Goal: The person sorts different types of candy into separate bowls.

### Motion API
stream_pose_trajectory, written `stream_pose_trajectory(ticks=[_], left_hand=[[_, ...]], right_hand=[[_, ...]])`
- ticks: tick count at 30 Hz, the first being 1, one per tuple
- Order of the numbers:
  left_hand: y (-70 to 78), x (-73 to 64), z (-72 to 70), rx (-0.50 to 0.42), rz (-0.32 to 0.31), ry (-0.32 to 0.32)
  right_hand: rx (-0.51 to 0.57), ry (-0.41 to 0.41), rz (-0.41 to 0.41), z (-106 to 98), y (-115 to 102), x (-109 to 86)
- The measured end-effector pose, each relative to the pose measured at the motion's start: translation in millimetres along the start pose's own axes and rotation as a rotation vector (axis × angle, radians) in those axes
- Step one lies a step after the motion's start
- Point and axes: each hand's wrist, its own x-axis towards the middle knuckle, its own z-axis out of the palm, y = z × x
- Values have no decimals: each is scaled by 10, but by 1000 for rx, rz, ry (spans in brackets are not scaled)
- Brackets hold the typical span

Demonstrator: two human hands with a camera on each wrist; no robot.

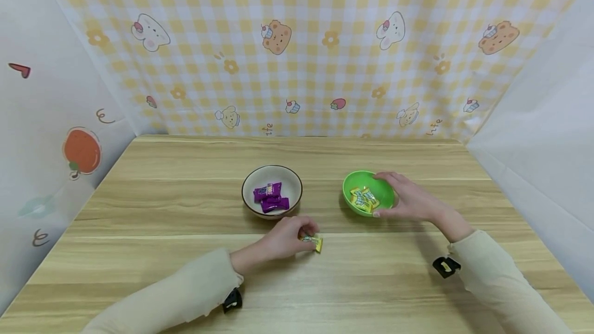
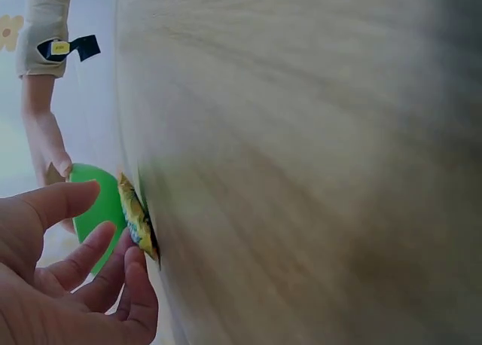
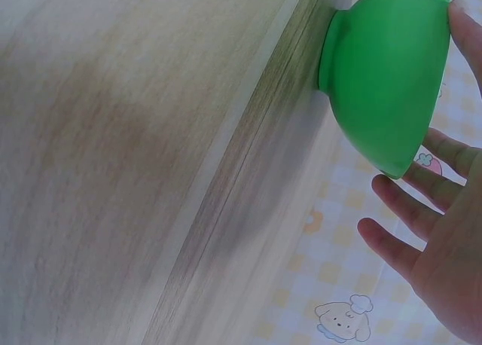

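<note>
A yellow-wrapped candy point(image 1: 316, 243) lies on the table by my left hand point(image 1: 287, 238). The left wrist view shows the fingertips against the candy point(image 2: 137, 217), while the thumb stands apart from it. My right hand point(image 1: 410, 197) holds a green bowl point(image 1: 359, 173) at its right side, thumb on the near rim and fingers at the far rim. Several yellow-wrapped candies point(image 1: 364, 199) are inside this bowl. From the right wrist view, the bowl point(image 3: 392, 74) has its foot on the table, and the lower fingers of the right hand point(image 3: 452, 224) spread free of it.
Left of the green bowl stands a cream bowl point(image 1: 292, 187) with a dark rim, with purple-wrapped candies point(image 1: 274, 197) in it. Both bowls are on a wood-grain table point(image 1: 348, 287). A checked cloth point(image 1: 306, 81) hangs behind the table's far edge.
</note>
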Motion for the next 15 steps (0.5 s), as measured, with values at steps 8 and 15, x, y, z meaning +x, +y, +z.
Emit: stream_pose_trajectory(ticks=[8, 15], left_hand=[[-6, 24, 14, 160, 102, 2], [-17, 21, 1, 259, 134, -12]], right_hand=[[-1, -4, 6, 16, 11, -2], [-2, -5, 8, 1, -6, 1]])
